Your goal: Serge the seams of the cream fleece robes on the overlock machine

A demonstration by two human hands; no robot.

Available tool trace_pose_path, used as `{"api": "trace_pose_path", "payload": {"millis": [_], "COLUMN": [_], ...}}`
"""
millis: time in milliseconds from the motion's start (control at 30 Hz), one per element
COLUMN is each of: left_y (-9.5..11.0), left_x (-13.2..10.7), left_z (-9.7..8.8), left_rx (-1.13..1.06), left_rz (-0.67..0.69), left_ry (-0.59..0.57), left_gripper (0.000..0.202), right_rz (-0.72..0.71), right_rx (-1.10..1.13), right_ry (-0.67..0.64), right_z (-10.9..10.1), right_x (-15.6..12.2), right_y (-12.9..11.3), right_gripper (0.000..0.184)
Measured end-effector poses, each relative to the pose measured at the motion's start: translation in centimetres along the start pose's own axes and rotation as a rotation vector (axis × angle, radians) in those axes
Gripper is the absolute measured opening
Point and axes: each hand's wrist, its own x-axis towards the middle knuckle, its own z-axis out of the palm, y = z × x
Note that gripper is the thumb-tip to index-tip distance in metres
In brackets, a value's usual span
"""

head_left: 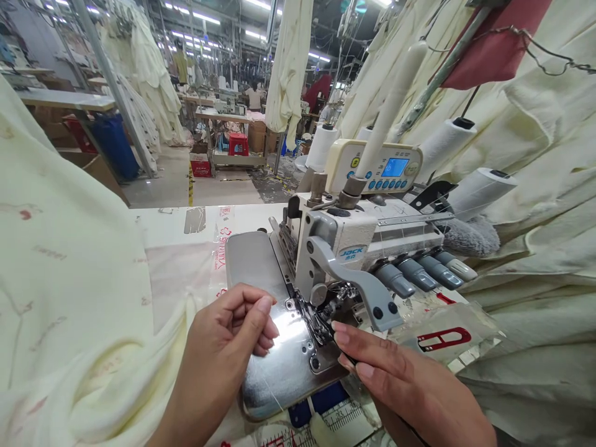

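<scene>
A white overlock sewing machine (342, 242) stands before me, its presser-foot and needle area (321, 320) exposed beside a shiny metal plate (267, 267). Over that plate my left hand (233, 335) is closed, thumb pressed to the bent index finger; whatever it pinches is too fine to make out. A thin white thread (275, 392) shows on the plate below it. My right hand (395, 372) is at the needle area, fingers closed around slim dark tweezers (350, 359), mostly hidden by the fingers. Their tip is near the presser foot.
Cream fabric (69, 248) is heaped on the left, and more hangs at the right (549, 261). Thread cones (482, 192) and a control panel (375, 166) rise behind the machine. A red-framed tool (444, 338) lies at right; a ruler strip (344, 419) is in front.
</scene>
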Motion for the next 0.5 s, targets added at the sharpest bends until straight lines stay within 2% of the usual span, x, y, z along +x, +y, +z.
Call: {"api": "trace_pose_path", "payload": {"millis": [100,200,267,500], "left_y": [-0.4,-0.6,-0.5,-0.2], "left_x": [0.3,0.4,0.4,0.3], "left_z": [-0.4,-0.6,-0.6,-0.3], "left_rx": [0.024,0.033,0.032,0.027], "left_rz": [0.007,0.01,0.007,0.0], "left_ry": [-0.058,-0.065,-0.066,-0.032], "left_gripper": [0.022,0.023,0.022,0.023], "right_rz": [-0.001,0.154,0.175,-0.074], "right_rx": [0.047,0.015,0.019,0.051], "right_ry": [-0.055,-0.073,-0.116,-0.148], "right_z": [-0.5,-1.2,-1.6,-1.6], "right_x": [0.0,0.0,0.1,1.2], "right_y": [0.0,-0.2,-0.3,0.1], "right_gripper": [0.035,0.034,0.033,0.034]}}
